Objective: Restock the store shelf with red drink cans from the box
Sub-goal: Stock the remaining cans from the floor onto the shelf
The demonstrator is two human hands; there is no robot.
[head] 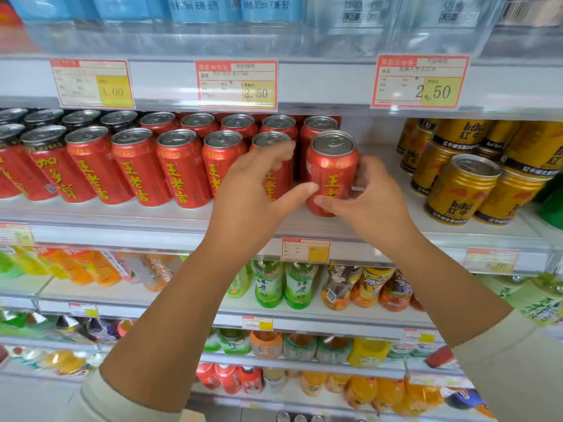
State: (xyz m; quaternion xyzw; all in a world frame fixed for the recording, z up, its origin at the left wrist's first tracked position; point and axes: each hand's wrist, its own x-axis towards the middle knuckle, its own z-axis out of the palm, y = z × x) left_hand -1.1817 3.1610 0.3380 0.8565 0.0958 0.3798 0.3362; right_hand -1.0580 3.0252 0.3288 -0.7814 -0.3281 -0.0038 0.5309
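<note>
Head view, and we're right at the shelf (152, 216); the red can (333, 169) stands upright, long axis vertical, pull-tab up, just left of the gold cans (463, 193) with bare shelf between them.

The right hand (376, 202) clasps it from the side nearer the gold cans, thumb across the lower front, fingers round the back; that's the carrying grip. The left hand (253, 190) comes in from the far side, thumb pressed flat on the can's left face; its fingers bend over the neighbour can (278, 181), one place further from the gold cans, holding it steady.

Now the relation that matters: the red can sits forward of the front row's line and slightly apart from the neighbour can; its slot lies behind it and a touch away from the gold cans. The right hand is nearer and bears the load; I'd judge a short push back, axis kept vertical, left thumb guiding.

The count: five matching cans shelved in front plus the one in hand, six; five red tops in the back row (239, 123). Furthest from the gold cans stand the dark-collared cans (45, 159), two in front, four behind. Gold cans, seven or so; the frame edge crowds and blurs them. No box in sight.
</note>
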